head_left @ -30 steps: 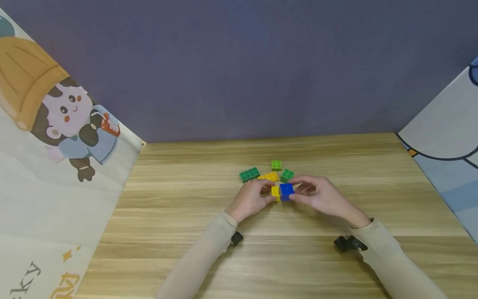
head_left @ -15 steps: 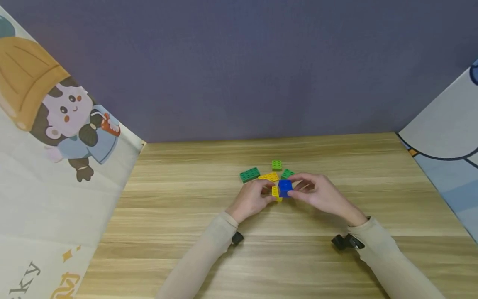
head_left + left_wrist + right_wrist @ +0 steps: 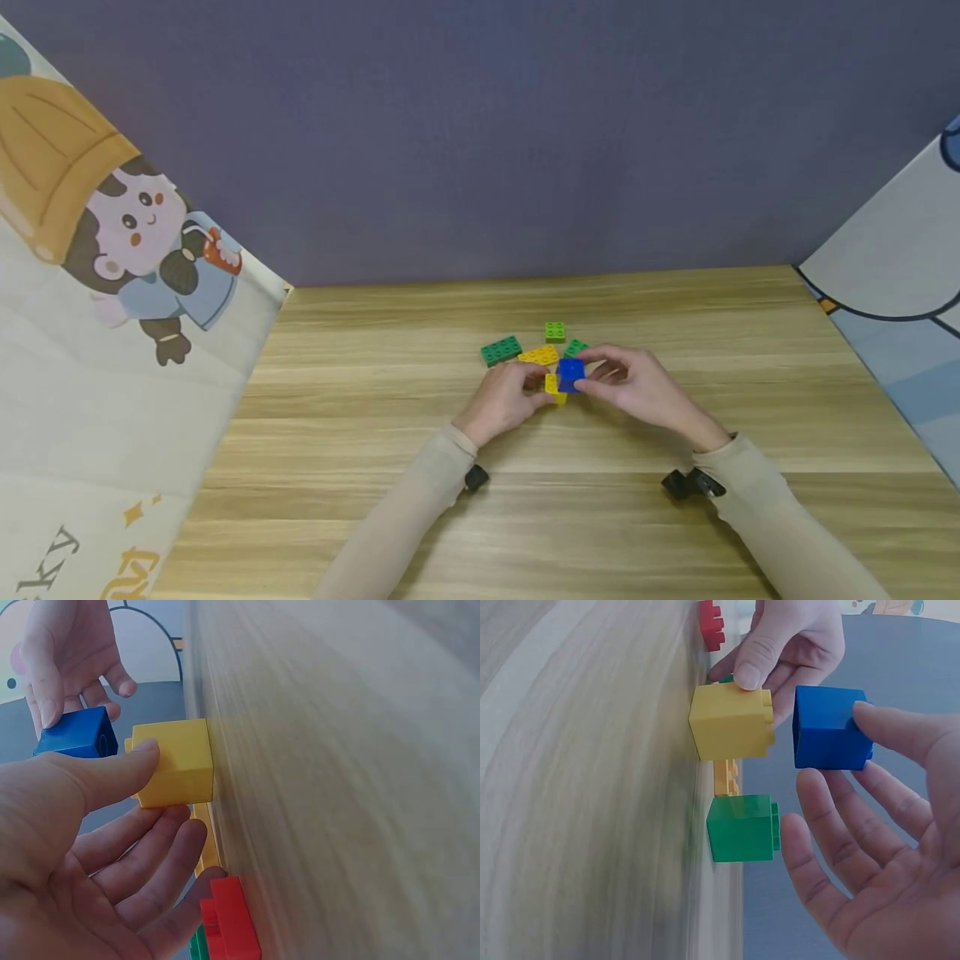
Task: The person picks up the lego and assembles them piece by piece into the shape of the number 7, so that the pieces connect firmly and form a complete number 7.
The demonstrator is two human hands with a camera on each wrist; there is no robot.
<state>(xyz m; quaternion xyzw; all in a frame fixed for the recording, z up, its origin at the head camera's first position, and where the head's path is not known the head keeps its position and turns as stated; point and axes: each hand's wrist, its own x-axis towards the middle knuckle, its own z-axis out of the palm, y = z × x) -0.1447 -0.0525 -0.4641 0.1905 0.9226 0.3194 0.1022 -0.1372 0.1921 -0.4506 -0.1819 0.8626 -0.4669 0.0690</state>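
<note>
My left hand (image 3: 502, 402) pinches a yellow brick (image 3: 180, 761) between thumb and fingers, low at the wooden table, studs up. The thumb and fingertips of my right hand (image 3: 637, 387) grip a blue brick (image 3: 829, 727). That blue brick is held above the yellow one, and a narrow gap shows between them in the right wrist view. Seen from the head, the blue brick covers part of the yellow brick's top. A green brick (image 3: 742, 829) stands close by, its studs near the right hand's fingers.
Beyond the hands lie a long dark green brick (image 3: 501, 351), a flat orange-yellow brick (image 3: 540, 356) and a light green brick (image 3: 555, 332). A red brick (image 3: 236, 919) beside the left hand is hidden from the head view. A dark wall (image 3: 525, 150) rises behind the table.
My right hand has lifted the blue brick and moved it slightly left, from beside the yellow brick to over it. The left hand has stayed in place on the yellow brick.
</note>
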